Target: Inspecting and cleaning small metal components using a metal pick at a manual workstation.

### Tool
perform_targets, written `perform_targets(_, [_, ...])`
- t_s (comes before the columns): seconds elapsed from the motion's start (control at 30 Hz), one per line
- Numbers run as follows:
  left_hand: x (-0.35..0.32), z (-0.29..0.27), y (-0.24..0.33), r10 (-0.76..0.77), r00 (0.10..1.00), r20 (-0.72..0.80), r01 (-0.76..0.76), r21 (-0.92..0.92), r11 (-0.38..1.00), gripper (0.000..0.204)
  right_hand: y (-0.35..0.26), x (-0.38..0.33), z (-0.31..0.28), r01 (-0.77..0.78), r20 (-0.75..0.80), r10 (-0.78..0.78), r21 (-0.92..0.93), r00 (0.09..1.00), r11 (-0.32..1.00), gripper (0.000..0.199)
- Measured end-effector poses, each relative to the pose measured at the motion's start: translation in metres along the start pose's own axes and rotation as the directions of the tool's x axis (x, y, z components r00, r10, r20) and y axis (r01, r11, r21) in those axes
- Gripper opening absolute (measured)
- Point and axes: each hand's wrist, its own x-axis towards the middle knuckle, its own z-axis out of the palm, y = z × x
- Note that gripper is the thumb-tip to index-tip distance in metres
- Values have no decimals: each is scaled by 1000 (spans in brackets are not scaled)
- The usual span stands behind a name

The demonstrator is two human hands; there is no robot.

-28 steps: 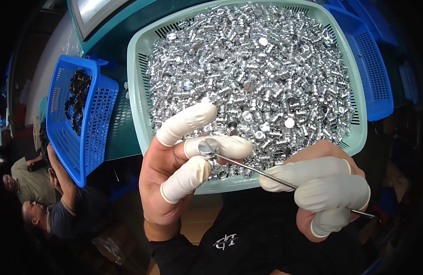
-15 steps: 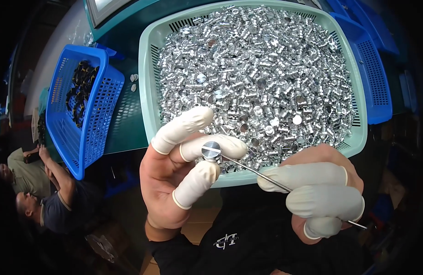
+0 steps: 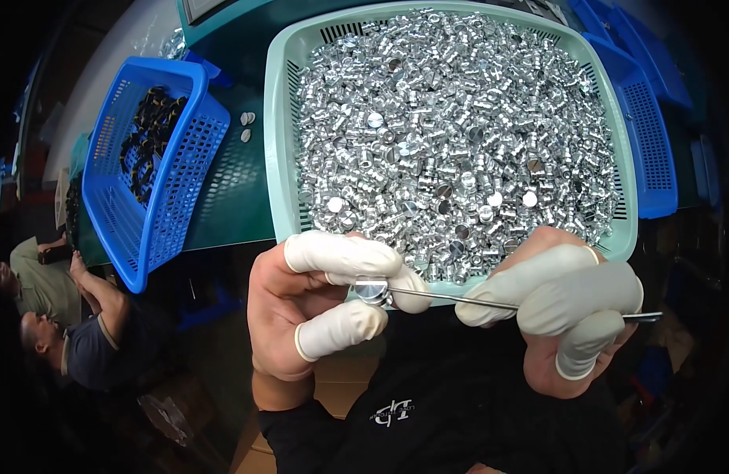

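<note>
My left hand, with white finger cots on its thumb and fingers, pinches a small silver metal part with a slotted round head. The slotted face is seen at a steep tilt. In my right hand, also in finger cots, is a thin metal rod, gripped between thumb and fingers. Its thin end reaches the right side of the part, partly behind a left fingertip; exact contact cannot be made out. Just beyond both hands, a pale green basket holds a heap of similar silver parts.
At left stands a blue basket with black-and-yellow pieces. A few small round pieces lie on the green table between the baskets. Another blue basket is at right. Two people are at far left.
The metal part has turned from facing me to a steep tilt. My right hand has risen and the rod lies flatter. My left fingers have closed in, and the whole view has shifted slightly.
</note>
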Motion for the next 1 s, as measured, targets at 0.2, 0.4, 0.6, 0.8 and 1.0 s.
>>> perform_targets(0.2, [0,4,0,-44,998,41,48,-88,995,31,0,-3,-2,8,85,-6,-21,996,1000,50])
perform_targets(0.4, [-8,4,-1,20,999,33,-17,-88,996,31,-13,2,13,-239,45,238,18,970,971,53])
perform_targets(0.6, [-7,9,1,81,997,-11,-80,56,995,34,-6,12,6,-411,77,404,192,911,891,47])
perform_targets(0.8, [-8,24,-1,69,970,-235,1,286,958,39,6,11,-3,-442,118,426,282,897,852,43])
perform_targets(1.0, [-19,1,6,368,907,-202,-343,150,927,36,14,2,-16,-154,-150,214,336,965,929,42])
